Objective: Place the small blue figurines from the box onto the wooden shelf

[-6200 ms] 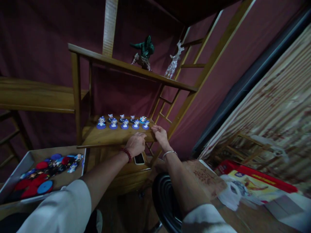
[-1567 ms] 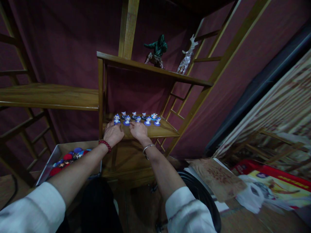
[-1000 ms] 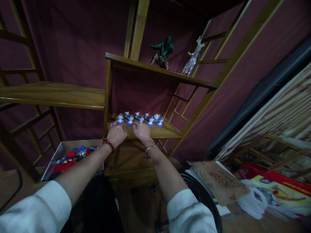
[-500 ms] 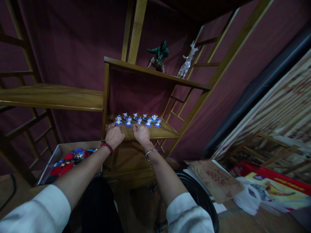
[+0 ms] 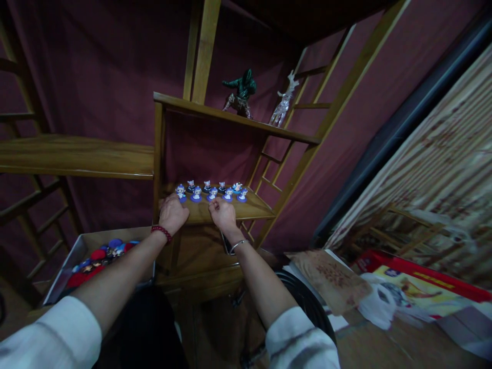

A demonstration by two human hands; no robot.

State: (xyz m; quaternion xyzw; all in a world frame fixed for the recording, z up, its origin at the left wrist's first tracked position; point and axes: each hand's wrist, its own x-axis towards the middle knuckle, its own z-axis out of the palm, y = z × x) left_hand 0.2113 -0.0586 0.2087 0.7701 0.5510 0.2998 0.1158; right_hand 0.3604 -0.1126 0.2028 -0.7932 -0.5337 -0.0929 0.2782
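Small figurines stand in two rows on a wooden shelf [image 5: 246, 208]. The front row has several purple-and-white figurines [image 5: 212, 193] on purple round bases; dark-bodied figurines [image 5: 207, 186] stand behind. My left hand [image 5: 174, 213], with a red bead bracelet, lies at the shelf's left front edge, just before the leftmost purple figurine [image 5: 180, 192]. Its fingers look loosely bent and partly apart, with nothing seen in them. My right hand [image 5: 223, 214], wearing a silver bangle, is closed with curled fingers in front of the middle figurines. No object shows in it.
A box [image 5: 79, 251] of red, blue and dark figurines sits at the lower left. On the upper shelf stand a green hooded statue [image 5: 243, 92] and a clear deer figure [image 5: 284, 101]. Cardboard [image 5: 330, 279], a plastic bag [image 5: 378, 305] and a red-yellow box [image 5: 423, 287] lie right.
Both hands have drawn back slightly from the front row, so the leftmost and middle figurines show more fully. The view has shifted, moving the scene a little left.
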